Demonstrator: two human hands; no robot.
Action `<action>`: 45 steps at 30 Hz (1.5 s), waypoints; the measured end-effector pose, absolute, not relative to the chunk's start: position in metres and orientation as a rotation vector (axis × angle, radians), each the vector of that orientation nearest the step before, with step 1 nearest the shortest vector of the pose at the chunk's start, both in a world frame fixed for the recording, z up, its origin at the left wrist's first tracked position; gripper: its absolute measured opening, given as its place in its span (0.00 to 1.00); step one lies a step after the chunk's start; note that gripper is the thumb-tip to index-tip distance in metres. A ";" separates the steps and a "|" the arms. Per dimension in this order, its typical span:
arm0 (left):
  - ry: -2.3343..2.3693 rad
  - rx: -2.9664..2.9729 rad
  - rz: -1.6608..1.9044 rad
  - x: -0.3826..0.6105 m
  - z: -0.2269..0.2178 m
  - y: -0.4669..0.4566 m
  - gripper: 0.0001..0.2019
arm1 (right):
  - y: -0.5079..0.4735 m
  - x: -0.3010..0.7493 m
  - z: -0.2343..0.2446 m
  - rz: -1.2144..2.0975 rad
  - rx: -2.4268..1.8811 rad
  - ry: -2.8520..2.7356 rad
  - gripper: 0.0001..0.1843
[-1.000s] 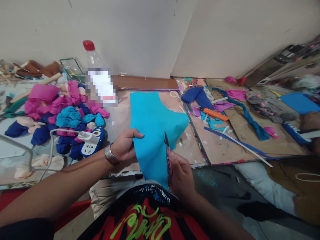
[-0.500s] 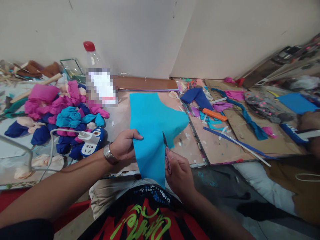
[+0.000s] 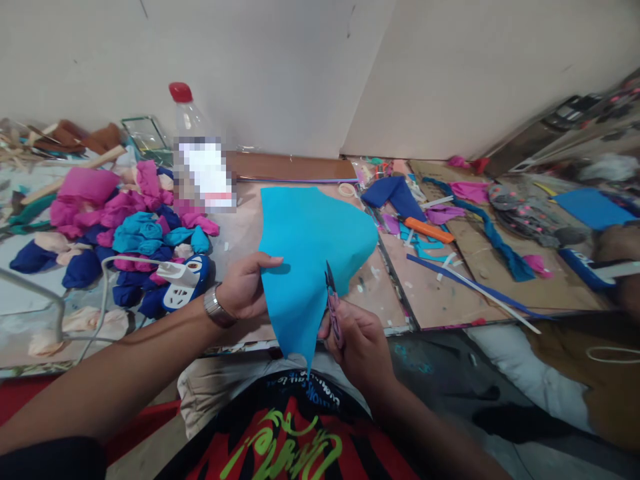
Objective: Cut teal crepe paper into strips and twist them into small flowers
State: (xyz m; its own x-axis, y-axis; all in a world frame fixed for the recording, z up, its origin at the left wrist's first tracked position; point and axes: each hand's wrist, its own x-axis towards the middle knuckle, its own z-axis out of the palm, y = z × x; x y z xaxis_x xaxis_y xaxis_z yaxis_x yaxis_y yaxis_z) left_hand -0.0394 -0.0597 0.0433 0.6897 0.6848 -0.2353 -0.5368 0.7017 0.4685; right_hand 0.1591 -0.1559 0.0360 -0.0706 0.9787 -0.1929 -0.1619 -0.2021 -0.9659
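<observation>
My left hand (image 3: 244,289) pinches the left edge of a bright turquoise felt sheet (image 3: 305,247), holding it up over the near edge of the work board (image 3: 395,267). My right hand (image 3: 359,343) grips small pink-handled scissors (image 3: 332,303) whose dark blades point up into the sheet's lower right edge. The sheet narrows to a point just above my lap. A metal watch (image 3: 216,308) sits on my left wrist.
A pile of pink, blue and turquoise fabric roses (image 3: 120,227) lies at the left beside a blue-white power strip (image 3: 183,287). A red-capped bottle (image 3: 197,157) stands behind. Felt scraps, an orange cutter (image 3: 430,230) and strips litter the right boards. Another person's hand (image 3: 617,250) shows far right.
The sheet has been turned in my hands and its lower part now ends in a narrower point. The scissors have shifted slightly along the sheet's right edge.
</observation>
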 end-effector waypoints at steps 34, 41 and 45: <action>0.341 0.350 0.739 -0.038 0.050 -0.060 0.25 | -0.154 0.160 0.039 1.426 -1.239 -1.028 0.32; 0.397 0.324 0.718 -0.038 0.047 -0.055 0.26 | -0.156 0.156 0.042 1.498 -1.259 -0.918 0.33; 0.345 0.351 0.696 -0.040 0.045 -0.056 0.25 | -0.156 0.159 0.043 1.503 -1.248 -0.928 0.33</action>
